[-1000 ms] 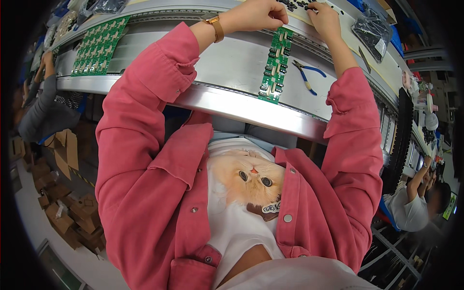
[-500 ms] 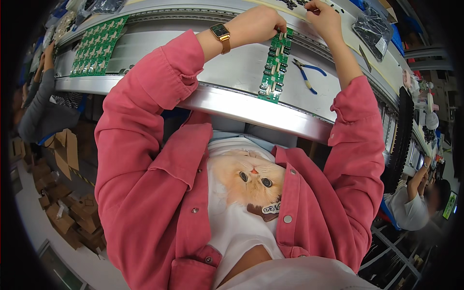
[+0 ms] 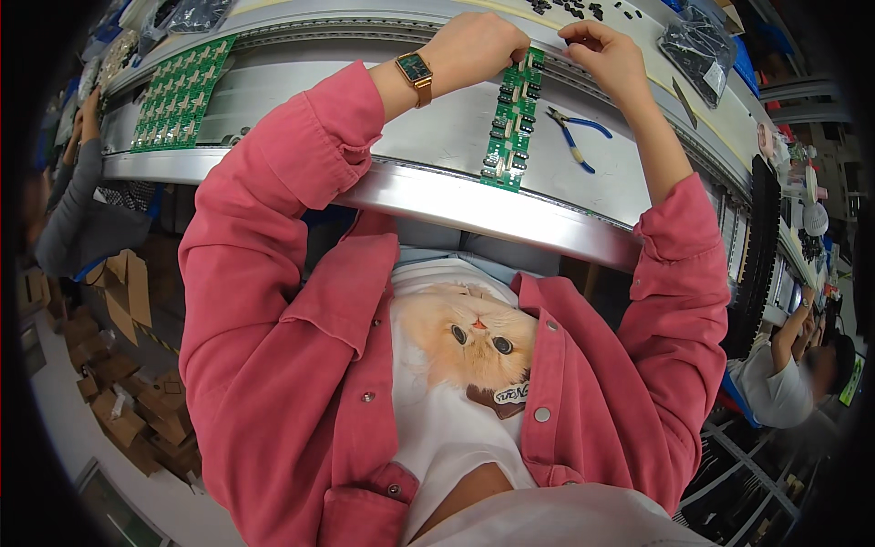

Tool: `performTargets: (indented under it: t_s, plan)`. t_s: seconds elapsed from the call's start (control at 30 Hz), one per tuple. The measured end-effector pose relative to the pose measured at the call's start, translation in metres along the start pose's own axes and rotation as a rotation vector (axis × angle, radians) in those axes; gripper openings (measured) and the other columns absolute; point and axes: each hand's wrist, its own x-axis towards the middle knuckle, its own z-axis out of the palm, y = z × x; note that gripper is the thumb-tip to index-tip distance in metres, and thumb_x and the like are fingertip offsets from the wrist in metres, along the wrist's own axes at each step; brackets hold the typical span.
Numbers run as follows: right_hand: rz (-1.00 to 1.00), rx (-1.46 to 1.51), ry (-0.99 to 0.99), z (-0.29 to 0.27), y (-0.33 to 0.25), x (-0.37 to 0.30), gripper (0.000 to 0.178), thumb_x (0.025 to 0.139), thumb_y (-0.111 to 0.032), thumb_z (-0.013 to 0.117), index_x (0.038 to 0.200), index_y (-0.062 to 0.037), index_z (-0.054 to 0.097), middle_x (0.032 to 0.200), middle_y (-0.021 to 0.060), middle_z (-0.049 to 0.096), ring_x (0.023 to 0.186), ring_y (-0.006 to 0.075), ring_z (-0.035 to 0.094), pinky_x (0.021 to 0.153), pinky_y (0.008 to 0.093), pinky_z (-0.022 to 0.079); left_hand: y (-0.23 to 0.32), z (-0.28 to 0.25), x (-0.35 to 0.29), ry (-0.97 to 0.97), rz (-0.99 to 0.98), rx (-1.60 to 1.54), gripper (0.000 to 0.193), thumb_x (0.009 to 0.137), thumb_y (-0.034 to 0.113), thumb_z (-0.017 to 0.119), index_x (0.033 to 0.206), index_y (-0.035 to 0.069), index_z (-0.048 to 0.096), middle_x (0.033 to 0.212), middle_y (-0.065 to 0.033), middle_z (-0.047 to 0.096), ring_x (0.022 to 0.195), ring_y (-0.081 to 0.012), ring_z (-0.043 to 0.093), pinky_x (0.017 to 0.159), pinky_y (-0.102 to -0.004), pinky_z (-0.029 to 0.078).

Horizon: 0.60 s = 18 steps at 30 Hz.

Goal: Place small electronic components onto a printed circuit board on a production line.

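Observation:
A narrow green circuit board (image 3: 508,128) lies across the metal rails, with black parts and pale connectors in rows along it. My left hand (image 3: 474,55) has its fingers closed at the far end of this board; the fingertips partly hide that end. To the right of it, my right hand (image 3: 609,62) is raised with thumb and forefinger pinched on a small black component, only partly visible. Pliers (image 3: 572,139) with blue and yellow handles lie just right of the board, jaws toward the far side.
A larger green circuit panel (image 3: 184,96) rests on the rails at the left. Loose black components (image 3: 583,9) are scattered along the far ledge, near a dark plastic bag (image 3: 700,56). The metal front rail (image 3: 492,202) runs close to my body. Other people work at both sides.
My right hand has come nearer, down toward the board's far end. My left hand stays at that end. Board and pliers appear slightly further left, along with the whole view.

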Motion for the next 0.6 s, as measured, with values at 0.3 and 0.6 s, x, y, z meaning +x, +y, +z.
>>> performTargets:
  t_s: [0.3,0.6]
  plan:
    - [0.060,0.061,-0.061,-0.0001,-0.0028,-0.0062,0.023,0.073,-0.009,0.062,0.094,-0.0120,0.070,0.081,-0.0003,0.067,0.069,0.0098,0.058,0.065,0.0211,0.046,-0.0038,0.0021,0.0010,0.036,0.038,0.013,0.004,0.076,0.010,0.065,0.077,0.010,0.069,0.074,-0.0026,0.067,0.059,-0.0205,0.060,0.059,-0.0292,0.048]
    - [0.088,0.066,-0.071,0.0022,-0.0059,-0.0109,0.023,0.074,-0.009,0.062,0.096,-0.0111,0.070,0.081,0.0004,0.067,0.069,0.0097,0.058,0.065,0.0210,0.047,-0.0057,0.0069,0.0005,0.056,0.055,0.011,0.004,0.076,0.010,0.065,0.077,0.009,0.069,0.075,-0.0025,0.067,0.059,-0.0207,0.059,0.060,-0.0289,0.048]
